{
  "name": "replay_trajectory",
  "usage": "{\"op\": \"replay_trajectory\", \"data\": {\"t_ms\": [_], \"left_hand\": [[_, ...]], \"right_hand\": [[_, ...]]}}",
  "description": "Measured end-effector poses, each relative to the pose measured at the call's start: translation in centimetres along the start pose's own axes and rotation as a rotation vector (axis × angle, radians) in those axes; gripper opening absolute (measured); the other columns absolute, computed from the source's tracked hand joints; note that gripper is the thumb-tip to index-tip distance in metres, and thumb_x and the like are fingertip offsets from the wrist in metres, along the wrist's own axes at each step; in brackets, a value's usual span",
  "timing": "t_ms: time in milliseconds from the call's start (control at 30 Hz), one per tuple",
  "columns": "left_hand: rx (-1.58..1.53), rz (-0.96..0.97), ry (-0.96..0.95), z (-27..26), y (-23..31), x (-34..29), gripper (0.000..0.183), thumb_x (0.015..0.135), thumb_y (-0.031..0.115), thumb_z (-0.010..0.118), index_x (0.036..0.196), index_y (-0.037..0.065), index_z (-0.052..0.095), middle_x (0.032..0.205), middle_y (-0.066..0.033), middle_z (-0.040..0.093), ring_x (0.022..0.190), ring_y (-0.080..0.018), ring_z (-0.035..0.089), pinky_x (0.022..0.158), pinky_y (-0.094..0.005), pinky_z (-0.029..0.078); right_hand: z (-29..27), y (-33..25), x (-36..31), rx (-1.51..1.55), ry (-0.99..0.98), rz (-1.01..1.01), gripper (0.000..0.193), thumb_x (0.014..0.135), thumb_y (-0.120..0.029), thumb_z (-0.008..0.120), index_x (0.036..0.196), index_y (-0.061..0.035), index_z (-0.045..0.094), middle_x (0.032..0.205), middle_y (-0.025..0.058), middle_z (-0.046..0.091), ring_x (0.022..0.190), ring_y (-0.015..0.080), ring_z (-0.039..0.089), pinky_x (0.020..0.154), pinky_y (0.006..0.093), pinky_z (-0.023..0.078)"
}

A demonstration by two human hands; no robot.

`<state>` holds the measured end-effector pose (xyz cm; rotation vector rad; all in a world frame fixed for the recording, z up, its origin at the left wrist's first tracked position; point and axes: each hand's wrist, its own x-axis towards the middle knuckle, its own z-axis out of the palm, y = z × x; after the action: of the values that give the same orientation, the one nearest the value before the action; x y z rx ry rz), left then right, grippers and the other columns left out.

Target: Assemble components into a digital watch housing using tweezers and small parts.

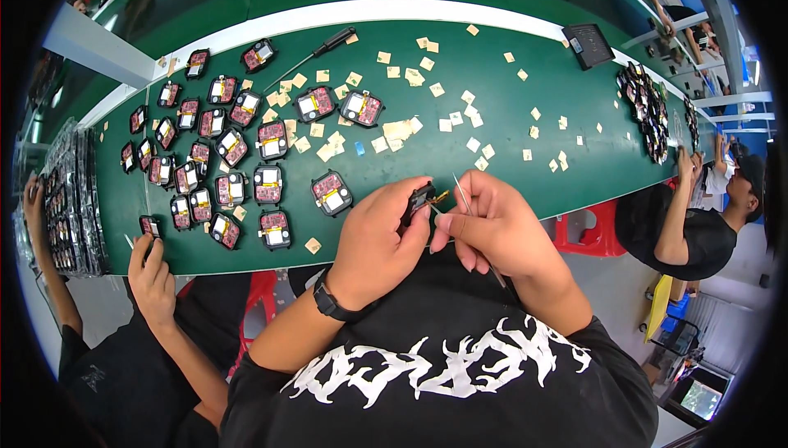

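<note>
My left hand (379, 238), with a black watch on the wrist, is closed around a small black device housing (420, 200) tipped on its side. From the housing's right edge a gold-coloured flex strip (441, 198) sticks out. In my right hand (502, 230) is a pair of thin metal tweezers (462, 192), pinched between thumb and fingers. The tips of the tweezers lie close to the strip; whether they touch it I cannot tell. Left of my left hand, an open housing with a red circuit board (332, 193) rests on the green table (427, 148).
Several similar housings (231, 147) spread over the table's left part. Small beige paper squares (397, 130) lie scattered. A screwdriver (316, 55) and a black tray (588, 45) lie farther back. At the left a co-worker's hand (153, 280) touches a housing; another person sits at the right.
</note>
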<state>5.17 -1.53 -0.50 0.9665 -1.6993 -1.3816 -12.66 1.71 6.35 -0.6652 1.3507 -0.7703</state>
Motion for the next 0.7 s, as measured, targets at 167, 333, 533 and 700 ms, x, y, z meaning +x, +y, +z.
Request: {"op": "replay_trajectory", "data": {"t_ms": [167,333,533,700], "left_hand": [[0.003,-0.098,-0.074,-0.9,0.7,0.5,0.029,0.090,0.004,0.064,0.119,-0.001,0.062,0.089,-0.0125,0.066,0.072,-0.0218,0.065,0.064,-0.0329,0.051],[-0.305,-0.289,-0.148,-1.4,0.4,0.5,0.026,0.094,0.003,0.061,0.120,-0.003,0.061,0.089,-0.0069,0.067,0.069,-0.0095,0.060,0.062,-0.0258,0.049],[-0.564,-0.385,-0.246,-2.2,0.8,0.8,0.032,0.099,0.003,0.056,0.130,-0.003,0.054,0.095,-0.0063,0.068,0.066,-0.0053,0.056,0.059,-0.0212,0.047],[-0.652,-0.323,-0.262,-2.3,0.1,0.5,0.038,0.101,0.004,0.054,0.138,-0.002,0.049,0.104,-0.0104,0.068,0.065,-0.0069,0.056,0.058,-0.0211,0.046]], "right_hand": [[-0.1,-0.2,0.4,0.043,-0.011,0.019,0.018,0.094,-0.003,0.064,0.089,-0.0047,0.046,0.078,0.0117,0.069,0.046,0.0074,0.054,0.037,0.0213,0.037],[0.0,0.7,0.2,-0.083,-0.027,-0.109,0.017,0.095,-0.002,0.063,0.090,-0.0044,0.047,0.077,0.0079,0.067,0.051,0.0053,0.055,0.042,0.0199,0.039],[-1.6,2.5,0.3,-0.077,-0.033,-0.419,0.019,0.091,0.003,0.068,0.096,-0.0025,0.051,0.082,0.0056,0.066,0.061,0.0028,0.053,0.048,0.0202,0.039],[-2.4,1.5,-0.1,-0.323,0.036,-0.515,0.036,0.079,0.002,0.081,0.108,-0.0011,0.059,0.091,0.0060,0.068,0.061,0.0035,0.045,0.051,0.0208,0.036]]}}
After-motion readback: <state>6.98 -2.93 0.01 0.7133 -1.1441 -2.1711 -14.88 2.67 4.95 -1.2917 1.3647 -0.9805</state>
